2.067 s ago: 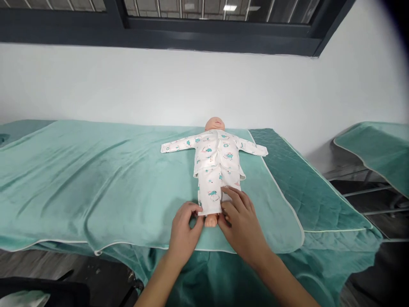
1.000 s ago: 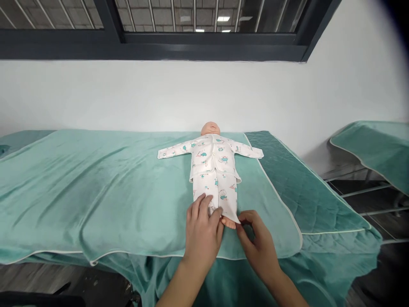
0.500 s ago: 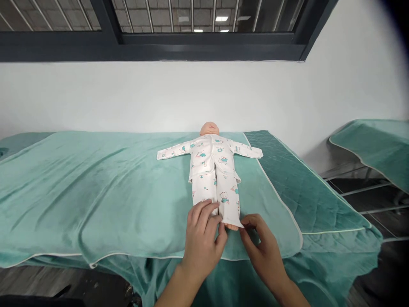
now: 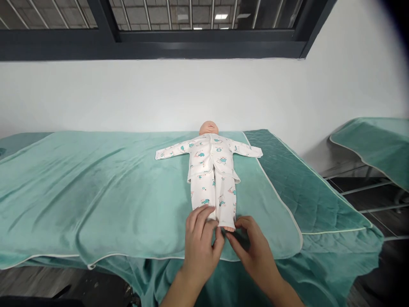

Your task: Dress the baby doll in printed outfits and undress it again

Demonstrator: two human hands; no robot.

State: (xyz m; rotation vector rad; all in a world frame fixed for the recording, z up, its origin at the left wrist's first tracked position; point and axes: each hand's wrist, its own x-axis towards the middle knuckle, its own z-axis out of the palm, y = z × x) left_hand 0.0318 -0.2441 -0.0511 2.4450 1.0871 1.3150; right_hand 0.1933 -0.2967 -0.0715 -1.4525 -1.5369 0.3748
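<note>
A baby doll (image 4: 209, 127) lies on its back, its head towards the wall and both arms stretched out sideways. It wears a white printed jacket (image 4: 210, 155) and matching trousers (image 4: 226, 198). My left hand (image 4: 202, 241) rests over one lower leg, covering that foot, with thumb and forefinger pinched at the inner edge of the other leg's cuff. Beside that cuff is my right hand (image 4: 252, 245), forefinger near its outer edge and thumb below, the two apart around the doll's toes (image 4: 229, 229).
The doll lies on a light green blanket (image 4: 128, 204) with pale piping. Beneath it, a darker quilted cover (image 4: 303, 187) drapes over the bed's edge. A white wall (image 4: 143, 94) and a dark window frame (image 4: 207, 47) stand behind. Another green-covered surface (image 4: 377, 145) is at right.
My right hand has moved left and let go of the cuff's outer corner. The cuff, stretched outward before, now sits narrower around the ankle. My left hand has shifted slightly.
</note>
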